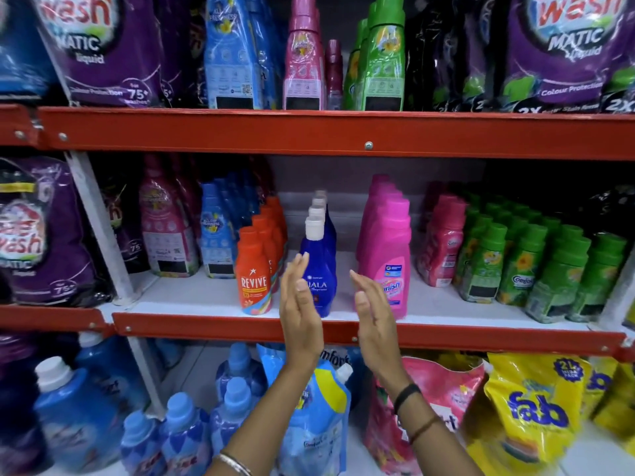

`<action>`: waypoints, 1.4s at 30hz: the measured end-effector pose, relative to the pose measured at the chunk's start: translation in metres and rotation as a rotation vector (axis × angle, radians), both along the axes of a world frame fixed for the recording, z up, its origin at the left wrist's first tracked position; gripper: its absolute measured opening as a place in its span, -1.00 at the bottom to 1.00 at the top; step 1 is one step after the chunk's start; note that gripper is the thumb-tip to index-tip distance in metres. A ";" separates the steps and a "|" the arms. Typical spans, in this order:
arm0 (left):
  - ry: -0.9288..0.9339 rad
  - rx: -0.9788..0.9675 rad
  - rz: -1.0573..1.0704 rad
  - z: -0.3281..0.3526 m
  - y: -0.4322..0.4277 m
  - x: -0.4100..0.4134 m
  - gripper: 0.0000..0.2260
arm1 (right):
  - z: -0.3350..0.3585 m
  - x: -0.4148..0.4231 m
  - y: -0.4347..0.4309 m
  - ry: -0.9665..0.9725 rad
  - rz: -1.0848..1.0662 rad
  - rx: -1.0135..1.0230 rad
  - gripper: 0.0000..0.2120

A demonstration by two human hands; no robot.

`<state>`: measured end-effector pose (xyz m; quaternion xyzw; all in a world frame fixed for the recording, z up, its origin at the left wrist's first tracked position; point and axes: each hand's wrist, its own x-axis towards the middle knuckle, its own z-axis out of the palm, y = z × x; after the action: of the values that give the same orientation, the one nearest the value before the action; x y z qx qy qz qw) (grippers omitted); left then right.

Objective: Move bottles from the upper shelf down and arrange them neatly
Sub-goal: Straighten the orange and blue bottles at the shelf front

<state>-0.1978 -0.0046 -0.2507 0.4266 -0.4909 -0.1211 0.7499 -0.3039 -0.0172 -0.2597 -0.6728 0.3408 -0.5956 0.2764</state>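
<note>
A row of dark blue bottles with white caps (321,269) stands front to back on the middle shelf (206,329), between orange Revive bottles (255,273) and pink Vanish bottles (390,259). My left hand (300,307) and my right hand (372,310) are raised in front of the blue row, palms facing each other, fingers straight. Neither holds anything, and both are just short of the front blue bottle. On the upper shelf (309,132) stand blue (233,53), pink (304,60) and green (383,56) bottles and a small maroon bottle (334,75).
Purple detergent pouches (103,46) fill both ends of the upper shelf. Green Comfort bottles (536,262) and small pink ones (443,242) crowd the middle shelf's right side. Below are blue softener bottles (79,413), refill pouches (316,407) and yellow Fab bags (536,410).
</note>
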 end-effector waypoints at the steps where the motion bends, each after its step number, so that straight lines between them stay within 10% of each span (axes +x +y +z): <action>1: 0.029 0.035 -0.004 0.000 -0.002 0.007 -0.56 | 0.000 0.010 -0.004 -0.010 0.041 0.039 -0.54; 14: 0.082 0.364 -0.157 -0.004 -0.020 0.039 -0.13 | 0.000 0.041 -0.025 -0.408 0.061 0.377 -0.41; 26: 0.049 0.320 -0.206 -0.002 -0.012 0.041 -0.43 | 0.004 0.048 -0.015 -0.424 -0.012 0.333 -0.37; 34: 0.001 -0.071 -0.035 -0.003 0.016 0.076 -0.52 | -0.013 0.090 0.007 -0.304 0.007 -0.074 -0.47; 42: 0.140 0.228 -0.032 -0.005 -0.004 0.122 -0.45 | -0.009 0.153 -0.003 -0.253 0.171 0.275 -0.33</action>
<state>-0.0753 -0.0083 -0.2555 0.4916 -0.4271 -0.2177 0.7270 -0.1512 -0.0202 -0.2687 -0.5752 0.3232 -0.5976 0.4556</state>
